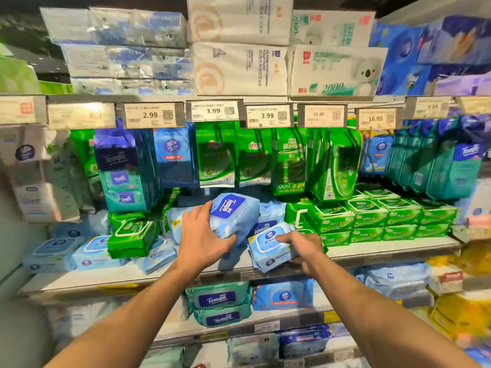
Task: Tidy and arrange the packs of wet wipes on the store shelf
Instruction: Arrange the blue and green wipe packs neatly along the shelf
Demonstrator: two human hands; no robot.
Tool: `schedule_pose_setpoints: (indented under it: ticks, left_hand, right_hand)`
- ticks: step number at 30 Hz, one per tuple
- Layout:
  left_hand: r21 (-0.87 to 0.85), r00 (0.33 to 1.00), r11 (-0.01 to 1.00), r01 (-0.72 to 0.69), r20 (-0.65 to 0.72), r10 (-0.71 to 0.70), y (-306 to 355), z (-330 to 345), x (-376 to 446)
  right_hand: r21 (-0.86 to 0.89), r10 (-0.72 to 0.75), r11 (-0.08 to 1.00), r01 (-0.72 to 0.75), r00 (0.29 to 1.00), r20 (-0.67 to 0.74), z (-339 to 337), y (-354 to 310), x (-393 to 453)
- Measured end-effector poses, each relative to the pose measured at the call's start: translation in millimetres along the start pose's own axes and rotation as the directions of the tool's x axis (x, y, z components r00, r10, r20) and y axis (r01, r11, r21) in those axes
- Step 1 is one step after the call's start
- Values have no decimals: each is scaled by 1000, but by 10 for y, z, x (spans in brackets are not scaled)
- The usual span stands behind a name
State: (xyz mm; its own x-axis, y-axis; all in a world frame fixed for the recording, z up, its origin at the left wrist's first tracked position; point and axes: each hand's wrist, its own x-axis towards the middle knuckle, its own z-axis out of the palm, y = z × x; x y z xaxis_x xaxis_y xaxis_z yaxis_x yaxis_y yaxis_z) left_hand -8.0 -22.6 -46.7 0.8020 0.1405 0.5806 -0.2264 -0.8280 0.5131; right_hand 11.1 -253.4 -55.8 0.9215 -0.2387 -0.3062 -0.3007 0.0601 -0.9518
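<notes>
Head view: left hand (203,236) curled round pale blue soft Tempo wipes pack (235,217), lifted and tilted above grey metal shelf (372,251). Right hand (301,248) gripping pale blue flip-lid wipes pack (271,248), its corner overhanging the shelf's front edge. Stacked green wipes packs (372,216) just right; tilted green lidded pack (132,235) left. Bare strip of shelf along front lip.

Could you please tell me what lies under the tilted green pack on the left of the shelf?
The green pack rests on light blue packs lying flat on the shelf. Where it covers them, nothing can be seen.
</notes>
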Motion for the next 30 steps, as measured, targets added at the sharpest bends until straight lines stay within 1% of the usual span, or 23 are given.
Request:
schedule_pose_setpoints:
  ticks: [3,5,8,10,12,15,17,19,20,22,25,26,29,30]
  left_hand:
    - [-80,993,993,87,-68,-92,6,56,-92]
    - [-174,972,966,189,-104,-209,56,102,-150]
    - [-356,913,875,329,-116,-391,146,171,-213]
    - [-466,854,785,409,-108,-509,213,200,-226]
    - [-564,753,657,500,-93,-652,297,218,-224]
    - [-723,567,397,565,-9,-823,430,223,-222]
    - [-818,463,208,537,79,-883,485,234,-227]
    - [-882,373,10,472,190,-908,539,221,-238]
    - [-895,339,-73,440,241,-910,563,214,-242]
    - [-900,300,-173,400,307,-903,580,197,-249]
    - [-897,246,-214,388,325,-913,555,189,-238]
    - [-894,214,-216,392,317,-924,539,201,-241]
    - [-876,84,-213,433,274,-958,517,279,-255]
    - [-870,70,-206,448,264,-962,540,300,-256]
  right_hand:
    - [2,-12,1000,12,1000,-27,75,12,97]
    - [8,-12,1000,12,999,-49,120,16,129]
    - [11,2,1000,-1,997,-80,176,-34,49]
    - [22,8,1000,-6,995,-101,195,-49,24]
    - [32,9,999,-5,993,-122,213,-46,27]
    - [15,1,1000,1,991,-134,249,-35,30]
    - [9,-10,1000,11,988,-155,284,-26,34]
    - [-9,-16,1000,15,986,-165,310,-23,23]
    - [-17,-22,1000,19,986,-166,318,-24,23]
    - [-27,-34,999,30,988,-152,342,-35,29]
    - [-30,-52,998,48,989,-140,395,-63,37]
    - [-33,-52,998,48,990,-130,419,-70,31]
    - [-46,-57,998,52,993,-107,481,-78,34]
    - [-55,-59,997,54,993,-100,496,-87,40]
